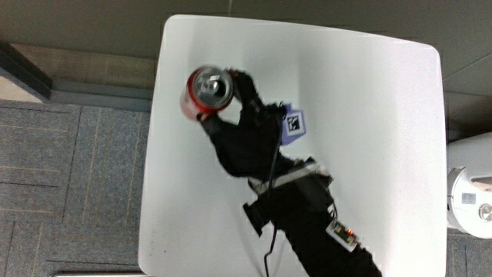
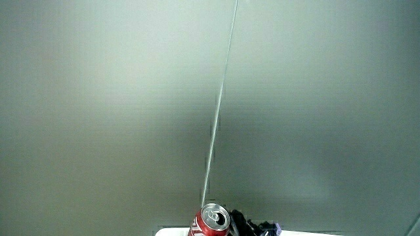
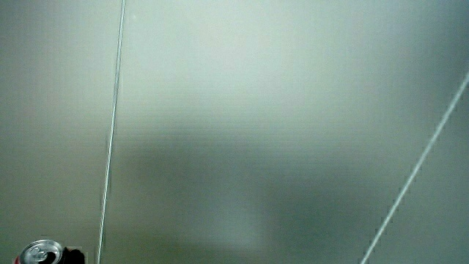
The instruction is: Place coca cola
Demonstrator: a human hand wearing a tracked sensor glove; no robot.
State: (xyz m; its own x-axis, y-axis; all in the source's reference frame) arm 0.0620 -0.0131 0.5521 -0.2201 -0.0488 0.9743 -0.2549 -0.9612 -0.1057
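Note:
A red Coca-Cola can [image 1: 206, 94] with a silver opened top stands upright near the edge of the white table [image 1: 369, 138], farther from the person than the forearm. The gloved hand [image 1: 242, 115] is wrapped around the can's side, fingers curled on it, with the patterned cube [image 1: 293, 124] on its back. Whether the can rests on the table or hangs just above it cannot be told. In both side views mostly a pale wall shows; the can's top [image 2: 212, 220] and a bit of the glove [image 2: 241, 225] peek in, as does the can [image 3: 40, 253].
A black forearm with a strapped device and cable [image 1: 307, 208] stretches from the person's edge of the table to the hand. A white round object [image 1: 470, 201] stands off the table beside it. Grey carpet [image 1: 69, 177] surrounds the table.

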